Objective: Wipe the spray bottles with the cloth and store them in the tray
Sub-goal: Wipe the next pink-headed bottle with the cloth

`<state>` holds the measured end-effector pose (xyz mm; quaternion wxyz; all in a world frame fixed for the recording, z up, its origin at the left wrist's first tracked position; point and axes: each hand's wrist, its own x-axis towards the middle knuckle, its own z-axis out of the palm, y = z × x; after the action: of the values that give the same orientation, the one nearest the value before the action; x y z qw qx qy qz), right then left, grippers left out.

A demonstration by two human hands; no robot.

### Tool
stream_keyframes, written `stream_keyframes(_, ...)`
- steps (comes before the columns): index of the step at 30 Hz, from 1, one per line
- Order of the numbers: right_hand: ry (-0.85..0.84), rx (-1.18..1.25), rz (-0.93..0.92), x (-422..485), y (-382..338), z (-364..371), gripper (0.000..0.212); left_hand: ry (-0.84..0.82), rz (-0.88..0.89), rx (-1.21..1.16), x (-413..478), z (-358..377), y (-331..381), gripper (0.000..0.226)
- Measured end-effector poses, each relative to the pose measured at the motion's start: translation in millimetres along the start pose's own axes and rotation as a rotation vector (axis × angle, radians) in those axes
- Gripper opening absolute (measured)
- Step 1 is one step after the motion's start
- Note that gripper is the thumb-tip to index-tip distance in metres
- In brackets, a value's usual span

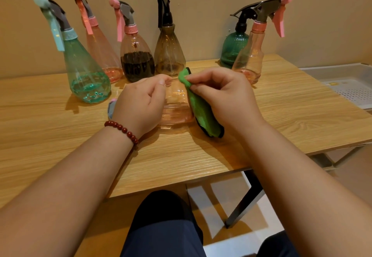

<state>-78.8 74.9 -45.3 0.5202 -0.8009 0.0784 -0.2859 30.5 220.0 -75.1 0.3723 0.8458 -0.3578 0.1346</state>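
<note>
Fingers of your left hand (141, 104) were curled round the pale pink spray bottle (175, 110), gripping it low over the table (60, 136) straight in front of you. Its sprayer head peeked out to the left of that hand. Your right hand (223, 98) pinched the green cloth (201, 112) between thumb and fingertips and held it against the bottle's right side, with the cloth's loose end trailing down to the wood. A bead bracelet (122, 128) sat on your left wrist.

Bare wood lay to either side of your forearms, which crossed the table's near edge. Behind your hands six more bottles stood towards the wall. A teal bottle (86, 75) stood at the left, nearest you, with a pink bottle (102, 51) behind it. Then came a dark-filled bottle (136, 61) and an amber bottle (169, 53), just beyond your fingertips. After a gap, a dark green bottle (231, 49) and a slim pink bottle (251, 59) stood close together. The white tray (352, 71) lay at the table's right end, well apart from your hands, with open tabletop between.
</note>
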Motion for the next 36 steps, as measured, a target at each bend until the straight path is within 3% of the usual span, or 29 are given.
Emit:
stream_keyframes(14, -0.038, -0.125, -0.101, 7, -3, 6, 0.022, -0.004, 0.002, -0.015, 0, -1, 1, 0.05)
stream_keyframes(21, 0.024, -0.084, 0.153, 19, 7, 11, 0.017, -0.015, -0.003, -0.019, 1, -1, -1, 0.051)
stream_keyframes(26, -0.035, -0.153, 0.31, 10, 17, 7, 0.014, -0.008, -0.011, -0.029, 1, -1, 0, 0.051)
stream_keyframes(31, 0.107, -0.268, 0.183, 1, 8, -4, 0.015, -0.005, -0.003, -0.028, 0, -1, 1, 0.05)
stream_keyframes(33, 0.049, -0.398, 0.116, -5, 6, -3, 0.019, -0.008, -0.006, -0.026, 0, -1, 1, 0.051)
stream_keyframes(36, -0.172, -0.682, 0.072, -15, 16, 3, 0.035, -0.004, -0.009, -0.032, 0, -2, 1, 0.051)
